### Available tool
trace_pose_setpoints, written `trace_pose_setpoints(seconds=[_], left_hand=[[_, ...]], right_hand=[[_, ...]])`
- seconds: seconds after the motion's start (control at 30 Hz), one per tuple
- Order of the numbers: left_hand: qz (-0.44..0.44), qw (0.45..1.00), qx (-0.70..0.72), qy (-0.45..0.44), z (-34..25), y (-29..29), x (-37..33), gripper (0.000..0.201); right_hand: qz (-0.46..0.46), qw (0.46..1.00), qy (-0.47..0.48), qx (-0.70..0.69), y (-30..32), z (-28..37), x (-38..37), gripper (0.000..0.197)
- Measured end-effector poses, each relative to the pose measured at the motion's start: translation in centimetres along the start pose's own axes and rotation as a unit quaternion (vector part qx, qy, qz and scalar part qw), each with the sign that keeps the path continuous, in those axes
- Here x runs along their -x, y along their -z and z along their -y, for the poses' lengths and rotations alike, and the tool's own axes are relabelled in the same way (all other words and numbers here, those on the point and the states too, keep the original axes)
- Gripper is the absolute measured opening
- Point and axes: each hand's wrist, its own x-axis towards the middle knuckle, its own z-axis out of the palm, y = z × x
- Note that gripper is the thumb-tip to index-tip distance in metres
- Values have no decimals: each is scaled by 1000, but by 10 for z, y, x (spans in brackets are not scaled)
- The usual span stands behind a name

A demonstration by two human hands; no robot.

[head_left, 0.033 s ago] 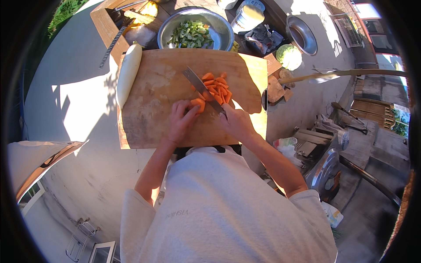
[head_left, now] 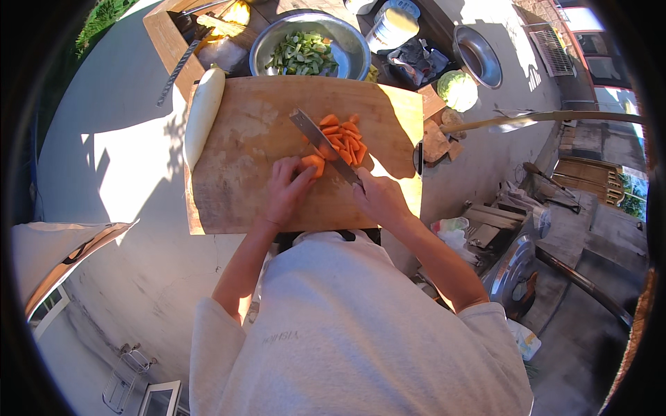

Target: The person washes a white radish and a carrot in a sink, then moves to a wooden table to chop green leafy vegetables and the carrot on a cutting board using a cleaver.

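Note:
My left hand (head_left: 289,182) is closed around a piece of carrot (head_left: 313,165), fingertips at its cut end, on the wooden cutting board (head_left: 250,201). My right hand (head_left: 381,197) grips a kitchen knife (head_left: 311,130) near the handle end. The blade slants up to the left, right beside the held carrot. Orange carrot slices (head_left: 349,142) lie in a loose pile along the blade's right side, and a few touch it. A long white radish (head_left: 206,114) rests along the board's left edge.
Beyond the board stands a metal bowl (head_left: 357,52) of chopped greens. A white tub (head_left: 392,31), dark plastic bags (head_left: 420,57), a pale green cabbage (head_left: 458,90) and another metal basin (head_left: 477,55) are at the far right. A wooden pole (head_left: 555,116) juts in from the right.
My right hand has shifted slightly right and toward me, and the knife has slid a little with it. My left hand and the carrot look the same.

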Motion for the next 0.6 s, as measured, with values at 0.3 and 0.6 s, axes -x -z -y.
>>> trace_pose_setpoints(seconds=[0.3,0.6], left_hand=[[7,1000,1,1,2,1,-3,38],[0,1000,20,19,7,-2,0,41]], right_hand=[[51,997,17,62,-24,-16,-4,13],[-14,1000,15,-10,-22,8,-31,16]])
